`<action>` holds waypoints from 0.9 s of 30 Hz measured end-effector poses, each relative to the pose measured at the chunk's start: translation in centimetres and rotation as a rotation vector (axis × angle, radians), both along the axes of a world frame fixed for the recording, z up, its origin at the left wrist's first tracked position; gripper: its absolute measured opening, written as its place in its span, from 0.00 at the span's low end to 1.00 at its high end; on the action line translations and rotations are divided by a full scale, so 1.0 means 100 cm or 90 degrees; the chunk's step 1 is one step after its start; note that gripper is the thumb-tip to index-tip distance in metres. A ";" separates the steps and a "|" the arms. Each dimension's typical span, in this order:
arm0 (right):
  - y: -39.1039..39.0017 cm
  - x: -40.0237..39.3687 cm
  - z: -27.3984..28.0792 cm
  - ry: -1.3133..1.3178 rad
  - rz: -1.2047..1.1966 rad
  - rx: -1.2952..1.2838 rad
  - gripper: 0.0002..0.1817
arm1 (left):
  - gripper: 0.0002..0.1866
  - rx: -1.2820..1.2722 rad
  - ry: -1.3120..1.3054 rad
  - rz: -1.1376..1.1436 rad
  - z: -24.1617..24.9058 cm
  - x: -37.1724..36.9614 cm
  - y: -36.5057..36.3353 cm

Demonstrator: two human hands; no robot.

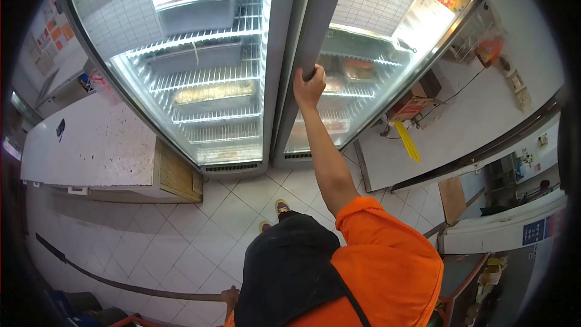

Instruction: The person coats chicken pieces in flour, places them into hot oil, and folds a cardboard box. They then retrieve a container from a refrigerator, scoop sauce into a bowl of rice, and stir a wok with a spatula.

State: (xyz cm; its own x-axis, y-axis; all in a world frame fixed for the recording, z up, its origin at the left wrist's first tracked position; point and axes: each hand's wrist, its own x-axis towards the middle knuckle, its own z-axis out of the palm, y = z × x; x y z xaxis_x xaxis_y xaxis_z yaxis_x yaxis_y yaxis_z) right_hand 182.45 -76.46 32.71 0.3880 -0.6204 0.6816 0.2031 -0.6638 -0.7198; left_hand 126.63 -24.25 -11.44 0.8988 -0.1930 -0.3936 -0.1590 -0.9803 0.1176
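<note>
Reaching straight ahead, the right hand (310, 88) grasps the inner edge of the right glass door (363, 45) of an upright refrigerator (236, 168), its fingers (319, 72) curled over the grey frame near where the two doors meet; that edge probably serves as the handle, being farthest from where the hinge ought to sit and so the easiest place to work the door from. Whether the door stands flush or slightly ajar cannot be told from this angle. The left hand (230, 295) hangs low beside the black apron (290, 260), small in view, its fingers apparently folded round the near end of a long pole (151, 293), which runs out over the tiled floor (181, 224) to a dark, flatter tip (the bend in it is most likely the wide lens at work). Held down at that side, the pole lies well apart from the glass, presumably leaving the other arm room. Behind the left glass door (281, 42), wire shelves (206, 77) bear trays, one with pale yellow food (215, 92); the gaps between the wires likely let cold air pass. Grid-lined sheets (118, 15) cover part of the upper glass, perhaps posted there for reading at standing height. To the right, a bench (387, 166) carries a cardboard box (407, 108) and a yellow strip (407, 141).
</note>
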 end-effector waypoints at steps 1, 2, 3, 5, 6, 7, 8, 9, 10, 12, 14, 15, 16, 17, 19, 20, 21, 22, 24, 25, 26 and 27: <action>0.003 -0.011 0.001 -0.002 -0.004 0.000 0.17 | 0.17 0.000 -0.002 -0.004 -0.001 0.006 -0.002; 0.006 -0.028 -0.002 -0.011 0.017 0.012 0.18 | 0.18 -0.034 0.011 0.006 -0.001 0.010 -0.004; 0.009 -0.047 -0.006 -0.019 0.038 0.023 0.19 | 0.19 -0.069 0.026 0.015 0.002 0.014 -0.010; 0.007 -0.099 -0.015 -0.009 0.072 -0.007 0.25 | 0.20 -0.198 0.165 0.447 0.032 0.005 -0.014; 0.005 -0.127 -0.020 0.005 0.068 -0.035 0.29 | 0.20 -0.250 0.196 0.525 0.042 0.032 -0.025; 0.004 -0.157 -0.026 0.019 0.060 -0.064 0.32 | 0.19 -0.302 0.227 0.601 0.103 0.112 -0.075; 0.002 -0.189 -0.027 0.043 0.050 -0.060 0.34 | 0.21 -0.397 0.227 0.582 0.118 0.139 -0.088; -0.002 -0.219 -0.029 0.065 0.040 -0.057 0.37 | 0.21 -0.484 0.201 0.605 0.097 0.156 -0.095; -0.007 -0.246 -0.039 0.045 -0.009 -0.052 0.36 | 0.22 -0.569 0.176 0.629 0.080 0.173 -0.102; -0.022 -0.294 -0.052 0.020 -0.081 0.024 0.41 | 0.21 -0.408 0.260 0.428 0.099 0.238 -0.130; -0.045 -0.339 -0.051 0.010 -0.146 0.133 0.41 | 0.20 -0.288 0.204 0.165 0.088 0.306 -0.164; -0.062 -0.359 -0.049 0.004 -0.183 0.169 0.38 | 0.20 -0.395 0.154 0.137 0.107 0.333 -0.195; -0.082 -0.378 -0.050 -0.006 -0.226 0.123 0.38 | 0.21 -0.503 0.105 0.108 0.128 0.360 -0.230; -0.104 -0.393 -0.050 -0.014 -0.267 0.075 0.38 | 0.22 -0.537 0.121 0.069 0.152 0.386 -0.268; -0.142 -0.417 -0.044 -0.046 -0.298 0.072 0.38 | 0.25 -0.525 0.153 -0.041 0.245 0.428 -0.351; -0.160 -0.429 -0.043 -0.073 -0.321 0.070 0.37 | 0.26 -0.519 0.067 -0.157 0.254 0.448 -0.390; -0.177 -0.440 -0.045 -0.076 -0.321 0.070 0.37 | 0.26 -0.642 0.113 -0.121 0.271 0.459 -0.434; -0.195 -0.449 -0.049 -0.105 -0.325 0.090 0.36 | 0.23 -0.753 0.164 -0.123 0.302 0.465 -0.481; -0.233 -0.470 -0.063 -0.130 -0.340 0.113 0.34 | 0.15 -0.934 0.339 -0.003 0.391 0.462 -0.568; -0.243 -0.481 -0.065 -0.112 -0.328 0.170 0.39 | 0.16 -0.986 0.365 -0.049 0.406 0.475 -0.608; -0.251 -0.490 -0.059 -0.092 -0.314 0.226 0.44 | 0.17 -1.031 0.356 -0.031 0.427 0.483 -0.647; -0.256 -0.491 -0.051 -0.094 -0.306 0.225 0.44 | 0.18 -1.075 0.348 -0.012 0.448 0.491 -0.685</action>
